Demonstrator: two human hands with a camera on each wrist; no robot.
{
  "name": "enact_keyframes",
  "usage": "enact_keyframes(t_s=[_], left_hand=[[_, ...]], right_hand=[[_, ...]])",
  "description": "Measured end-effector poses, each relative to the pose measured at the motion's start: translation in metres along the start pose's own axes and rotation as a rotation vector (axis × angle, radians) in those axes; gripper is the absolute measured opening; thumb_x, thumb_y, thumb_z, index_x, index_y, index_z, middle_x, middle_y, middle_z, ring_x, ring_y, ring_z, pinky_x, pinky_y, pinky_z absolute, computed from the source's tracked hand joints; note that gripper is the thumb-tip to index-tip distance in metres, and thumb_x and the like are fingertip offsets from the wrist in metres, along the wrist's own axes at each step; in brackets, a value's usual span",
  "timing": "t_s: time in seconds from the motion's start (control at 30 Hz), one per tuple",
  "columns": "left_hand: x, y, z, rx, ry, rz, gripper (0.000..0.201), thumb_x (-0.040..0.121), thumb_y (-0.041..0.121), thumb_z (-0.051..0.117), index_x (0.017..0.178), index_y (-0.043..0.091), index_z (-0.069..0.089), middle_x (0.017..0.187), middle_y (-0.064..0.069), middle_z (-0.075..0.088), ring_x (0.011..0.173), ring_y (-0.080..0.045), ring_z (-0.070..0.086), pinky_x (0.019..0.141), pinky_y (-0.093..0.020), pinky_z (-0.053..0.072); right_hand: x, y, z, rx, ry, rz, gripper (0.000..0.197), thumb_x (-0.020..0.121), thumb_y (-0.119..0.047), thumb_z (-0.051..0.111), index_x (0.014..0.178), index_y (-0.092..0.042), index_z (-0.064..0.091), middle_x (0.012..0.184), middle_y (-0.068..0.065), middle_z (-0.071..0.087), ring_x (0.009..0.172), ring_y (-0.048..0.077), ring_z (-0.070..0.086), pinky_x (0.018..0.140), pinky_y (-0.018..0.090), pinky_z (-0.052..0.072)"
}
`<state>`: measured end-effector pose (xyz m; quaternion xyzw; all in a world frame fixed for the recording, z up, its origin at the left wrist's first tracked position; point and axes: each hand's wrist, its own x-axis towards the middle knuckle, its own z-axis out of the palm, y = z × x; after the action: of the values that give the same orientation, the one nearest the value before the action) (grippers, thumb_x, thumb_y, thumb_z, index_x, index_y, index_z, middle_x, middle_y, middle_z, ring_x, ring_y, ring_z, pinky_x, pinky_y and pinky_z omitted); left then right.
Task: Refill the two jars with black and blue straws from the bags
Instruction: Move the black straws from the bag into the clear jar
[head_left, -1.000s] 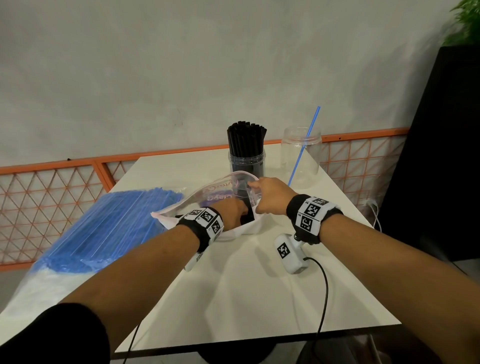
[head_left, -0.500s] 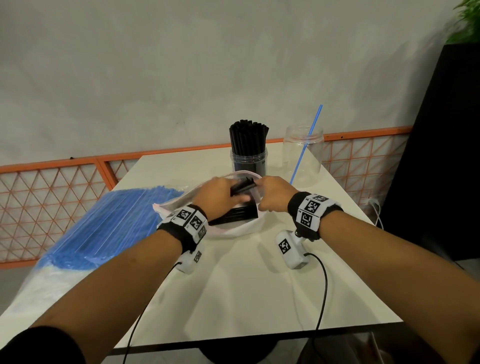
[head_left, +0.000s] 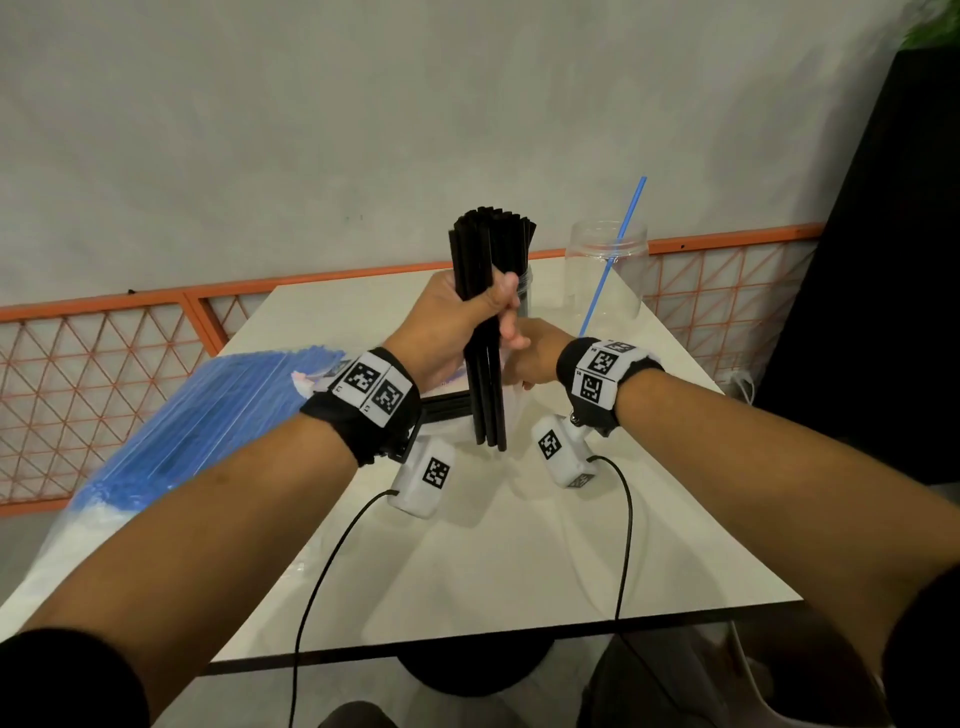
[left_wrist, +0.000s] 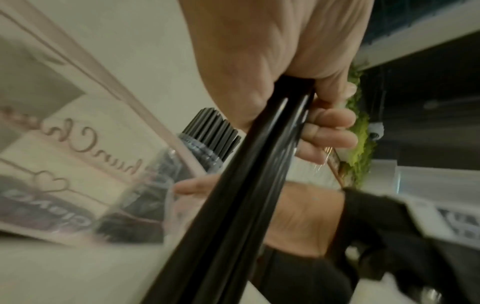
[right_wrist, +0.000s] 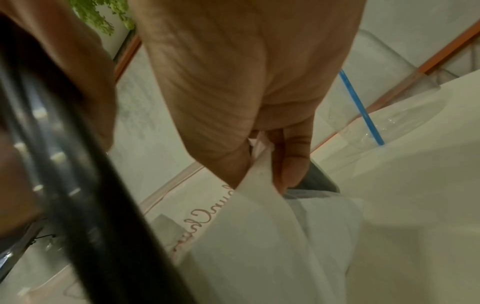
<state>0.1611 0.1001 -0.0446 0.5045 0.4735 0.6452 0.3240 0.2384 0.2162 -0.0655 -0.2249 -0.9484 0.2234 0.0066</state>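
My left hand (head_left: 467, 312) grips a bundle of black straws (head_left: 485, 395) and holds it upright above the table; its lower ends hang free. The left wrist view shows my fingers (left_wrist: 330, 131) curled round the bundle (left_wrist: 246, 195). Behind it stands the jar of black straws (left_wrist: 205, 152), mostly hidden in the head view. My right hand (head_left: 524, 353) pinches the mouth edge of the white printed bag (right_wrist: 259, 236), with more black straws lying inside. A clear jar (head_left: 608, 275) at the back right holds one blue straw (head_left: 613, 260). The bag of blue straws (head_left: 197, 426) lies at the left.
The white table (head_left: 519, 561) ends at a near edge in front of me. An orange mesh railing (head_left: 104, 364) runs behind and to the left. A black panel (head_left: 883, 312) stands at the right. Cables hang from both wrist cameras.
My left hand has pulled a bundle of black straws out of the bag and raised it upright. My right hand still holds the bag's edge.
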Motion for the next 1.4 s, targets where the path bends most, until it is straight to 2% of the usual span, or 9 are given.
enact_keyframes(t_s=[0.07,0.13,0.33,0.5,0.63,0.77,0.9,1.07,1.4], left_hand=[[-0.008,-0.014,0.000,0.027,-0.014,-0.028,0.021,0.090,0.023,0.064,0.081,0.005,0.062,0.060,-0.009,0.061,0.061,-0.026,0.062,0.078,-0.045,0.054],[-0.014,-0.024,-0.003,0.082,-0.018,-0.043,0.020,0.087,0.021,0.066,0.084,0.002,0.061,0.062,-0.010,0.063,0.064,-0.028,0.063,0.077,-0.042,0.054],[-0.019,-0.033,-0.006,0.109,-0.015,-0.081,0.018,0.089,0.019,0.062,0.088,0.001,0.062,0.066,-0.012,0.064,0.067,-0.026,0.066,0.076,-0.038,0.055],[-0.004,-0.005,-0.007,0.113,-0.020,0.011,0.019,0.100,0.013,0.049,0.087,0.004,0.060,0.065,-0.011,0.064,0.065,-0.029,0.063,0.076,-0.044,0.055],[0.031,0.043,-0.019,0.097,0.071,0.182,0.020,0.102,0.015,0.047,0.087,0.007,0.057,0.062,-0.009,0.062,0.063,-0.028,0.062,0.079,-0.044,0.055],[0.072,0.072,-0.027,0.115,0.208,0.275,0.020,0.101,0.019,0.052,0.085,0.007,0.055,0.058,-0.006,0.058,0.057,-0.022,0.057,0.076,-0.042,0.053],[0.103,0.078,-0.024,0.116,0.235,0.257,0.021,0.101,0.019,0.053,0.084,0.007,0.055,0.056,-0.005,0.058,0.055,-0.020,0.058,0.076,-0.041,0.054],[0.122,0.077,-0.026,0.124,0.254,0.265,0.021,0.101,0.020,0.055,0.084,0.007,0.055,0.057,-0.005,0.059,0.055,-0.020,0.059,0.075,-0.041,0.054],[0.127,0.072,-0.016,0.325,0.121,0.296,0.020,0.101,0.012,0.052,0.083,0.004,0.054,0.057,-0.007,0.062,0.057,-0.028,0.063,0.075,-0.047,0.058]], right_hand=[[0.000,0.001,0.000,0.062,0.094,-0.065,0.011,0.091,-0.004,0.051,0.083,-0.008,0.057,0.068,0.001,0.063,0.067,0.017,0.065,0.067,0.031,0.053],[0.002,0.003,0.000,0.180,0.203,-0.106,0.007,0.089,-0.006,0.051,0.091,-0.013,0.049,0.057,-0.005,0.057,0.054,0.013,0.060,0.059,0.031,0.051],[0.012,0.004,0.002,0.106,0.370,-0.177,0.075,0.083,-0.018,0.060,0.145,-0.024,0.018,0.094,0.000,0.054,0.079,0.021,0.057,0.074,0.032,0.047],[0.015,-0.002,-0.002,0.159,0.284,-0.112,0.048,0.086,-0.017,0.054,0.130,-0.014,0.036,0.086,0.004,0.057,0.085,0.030,0.061,0.078,0.040,0.053],[0.016,0.001,0.000,0.055,0.334,-0.111,0.069,0.083,-0.014,0.062,0.142,-0.015,0.026,0.122,0.017,0.055,0.104,0.036,0.059,0.089,0.045,0.050],[0.018,0.005,0.000,0.015,0.330,-0.123,0.076,0.083,-0.006,0.060,0.147,-0.013,0.019,0.136,0.023,0.044,0.104,0.041,0.059,0.087,0.041,0.050],[0.020,0.008,-0.001,-0.004,0.328,-0.114,0.082,0.082,-0.004,0.061,0.149,-0.014,0.015,0.138,0.022,0.042,0.105,0.040,0.058,0.084,0.038,0.048],[0.019,0.010,0.003,-0.007,0.323,-0.122,0.084,0.079,0.002,0.061,0.149,-0.015,0.017,0.141,0.020,0.040,0.108,0.041,0.057,0.092,0.046,0.050],[0.022,0.006,0.002,-0.067,0.359,-0.119,0.072,0.081,0.000,0.060,0.142,-0.011,0.025,0.132,0.019,0.046,0.104,0.039,0.058,0.088,0.047,0.051]])
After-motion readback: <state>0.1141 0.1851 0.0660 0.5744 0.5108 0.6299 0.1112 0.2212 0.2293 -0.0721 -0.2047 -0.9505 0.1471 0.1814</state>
